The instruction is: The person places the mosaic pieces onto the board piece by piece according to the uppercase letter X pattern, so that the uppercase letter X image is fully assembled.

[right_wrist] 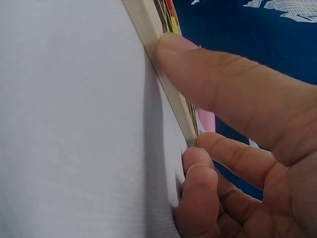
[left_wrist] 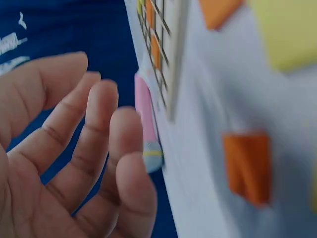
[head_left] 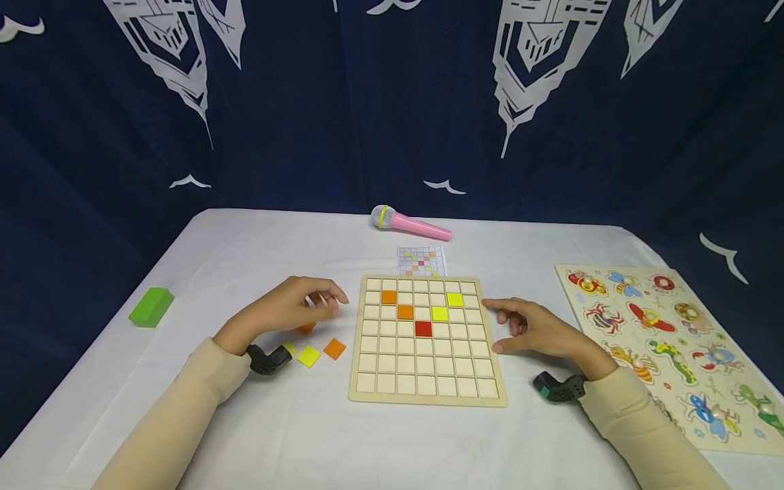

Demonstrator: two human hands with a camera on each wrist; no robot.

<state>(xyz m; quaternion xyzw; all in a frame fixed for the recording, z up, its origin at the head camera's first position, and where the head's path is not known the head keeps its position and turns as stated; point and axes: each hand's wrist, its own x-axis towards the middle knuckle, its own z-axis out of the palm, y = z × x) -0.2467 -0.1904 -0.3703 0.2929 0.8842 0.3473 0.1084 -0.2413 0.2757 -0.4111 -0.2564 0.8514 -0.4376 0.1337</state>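
Note:
A wooden grid board [head_left: 429, 401] lies flat on the table, holding two orange tiles [head_left: 405, 312], two yellow tiles [head_left: 439, 313] and a red tile [head_left: 423, 329]. To its left, loose yellow tiles [head_left: 309, 356] and orange tiles [head_left: 334, 349] lie on the cloth. My left hand [head_left: 294, 304] hovers above these, its fingers loosely bent; the left wrist view shows nothing between thumb and fingers. With thumb and index fingertip, my right hand [head_left: 535, 328] touches the board's right edge [right_wrist: 171, 94]; the other fingers curl loosely. Behind the board lies a card [head_left: 421, 260] with a coloured grid pattern.
A pink toy microphone [head_left: 419, 226] lies at the back of the white table [head_left: 275, 442]. On the left is a green block [head_left: 151, 307]. An insect puzzle board [head_left: 667, 354] lies on the right, partly behind the right forearm. A dark blue curtain [head_left: 343, 109] hangs behind.

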